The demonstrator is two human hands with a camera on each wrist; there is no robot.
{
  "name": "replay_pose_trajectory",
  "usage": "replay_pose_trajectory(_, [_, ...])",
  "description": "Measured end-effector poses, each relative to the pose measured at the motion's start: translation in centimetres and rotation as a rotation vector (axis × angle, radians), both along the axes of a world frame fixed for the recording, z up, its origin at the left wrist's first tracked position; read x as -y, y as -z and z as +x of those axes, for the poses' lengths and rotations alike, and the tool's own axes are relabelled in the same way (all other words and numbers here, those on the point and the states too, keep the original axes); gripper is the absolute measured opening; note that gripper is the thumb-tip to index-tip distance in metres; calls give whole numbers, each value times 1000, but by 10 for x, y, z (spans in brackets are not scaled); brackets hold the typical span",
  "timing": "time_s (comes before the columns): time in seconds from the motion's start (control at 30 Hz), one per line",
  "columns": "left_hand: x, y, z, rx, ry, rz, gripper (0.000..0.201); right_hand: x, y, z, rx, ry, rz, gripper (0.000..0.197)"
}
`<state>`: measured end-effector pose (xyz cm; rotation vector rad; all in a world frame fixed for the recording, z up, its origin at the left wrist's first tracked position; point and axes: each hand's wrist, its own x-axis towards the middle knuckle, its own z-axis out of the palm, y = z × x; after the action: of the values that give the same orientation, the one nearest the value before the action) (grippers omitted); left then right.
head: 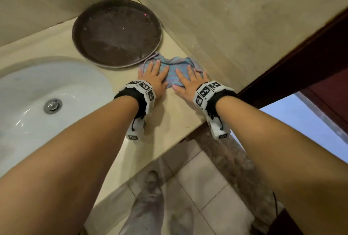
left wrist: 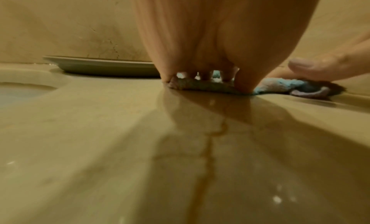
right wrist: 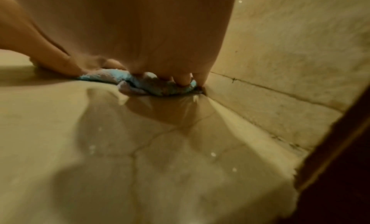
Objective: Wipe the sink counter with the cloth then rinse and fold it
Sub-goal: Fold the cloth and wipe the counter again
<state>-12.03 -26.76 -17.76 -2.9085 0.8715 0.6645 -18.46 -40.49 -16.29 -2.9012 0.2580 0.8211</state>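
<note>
A blue and pink cloth lies bunched on the beige sink counter, close to the right wall. My left hand presses flat on the cloth's left part with its fingers spread. My right hand lies flat on the right part, fingers straight. In the left wrist view the left hand bears down on the cloth, and the other hand's thumb rests beside it. The right wrist view has the right hand pinning the cloth near the wall joint. The counter looks wet.
A round dark tray sits on the counter just behind the cloth, in the corner. The white sink basin with its metal drain is to the left. The wall runs along the right; the counter's front edge drops to a tiled floor.
</note>
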Motion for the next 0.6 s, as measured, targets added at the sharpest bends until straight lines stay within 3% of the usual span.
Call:
replay_pose_trajectory(0.3, [7,0,-53,26,59,-26,60,5,-2,-57,-30,8,-25,70])
replay_pose_trajectory(0.6, [-10,4,-136,5,0,-37,59,-6,1,-129,-15,-72,-55,71])
